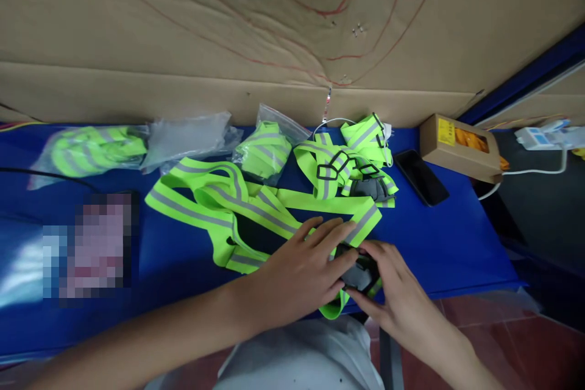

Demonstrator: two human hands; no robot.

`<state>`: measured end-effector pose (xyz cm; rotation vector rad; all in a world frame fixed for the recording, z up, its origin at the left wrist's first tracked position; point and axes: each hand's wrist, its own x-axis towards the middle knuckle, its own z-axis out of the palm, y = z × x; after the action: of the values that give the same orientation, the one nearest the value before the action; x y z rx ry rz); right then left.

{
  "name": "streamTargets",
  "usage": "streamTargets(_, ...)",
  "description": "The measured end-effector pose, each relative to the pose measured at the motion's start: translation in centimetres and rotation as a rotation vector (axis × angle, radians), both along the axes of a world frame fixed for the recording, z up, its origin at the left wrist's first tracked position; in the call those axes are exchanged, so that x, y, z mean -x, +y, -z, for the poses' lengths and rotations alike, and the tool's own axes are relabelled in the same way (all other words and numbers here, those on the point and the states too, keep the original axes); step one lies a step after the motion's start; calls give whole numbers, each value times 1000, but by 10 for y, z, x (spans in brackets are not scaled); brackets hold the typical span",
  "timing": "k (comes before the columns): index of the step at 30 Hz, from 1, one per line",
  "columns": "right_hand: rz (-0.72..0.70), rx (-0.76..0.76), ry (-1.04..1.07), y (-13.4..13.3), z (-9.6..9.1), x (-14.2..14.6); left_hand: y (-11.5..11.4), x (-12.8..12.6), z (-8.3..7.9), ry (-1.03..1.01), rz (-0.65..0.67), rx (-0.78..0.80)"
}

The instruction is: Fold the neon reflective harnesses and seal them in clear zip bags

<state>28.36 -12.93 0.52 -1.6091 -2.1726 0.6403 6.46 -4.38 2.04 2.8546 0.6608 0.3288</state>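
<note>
Near the table's front edge, my right hand (393,277) grips a black plastic buckle (361,277) between thumb and fingers. My left hand (311,265) is closed on the buckle's left side, its fingers lying over the strap there. A lime-yellow reflective strap (249,207) with a grey stripe runs from the buckle and spreads in loose loops to the left. Part of the buckle is hidden behind my fingers. Beyond my hands lies another bundle of reflective straps (326,164), with black slider rings and a dark buckle (369,189).
Along the back lie a bagged strap (98,149), clear plastic bags (187,137) and a second bagged strap (265,149). To the right are a black phone (421,177) and a cardboard box (461,146) with orange contents. A blurred-out device (98,247) rests at left.
</note>
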Motion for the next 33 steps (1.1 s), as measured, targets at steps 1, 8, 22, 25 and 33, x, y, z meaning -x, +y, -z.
streamTargets(1, 5, -6, 16, 0, 2, 0, 0, 1, 2, -13, 9, -19)
streamTargets(8, -63, -30, -24, 1, 7, 5, 1, -1, 14, -74, 74, -167)
streamTargets(22, -117, -105, 1, -9, 2, -18, -8, -3, 8, 22, 50, -62)
streamTargets(25, -130, -115, 25, -10, -4, -19, -6, -5, 2, 4, 71, 48)
streamTargets(33, 6, -228, -65, -10, -23, -49, 19, 17, -50, -77, -120, -52)
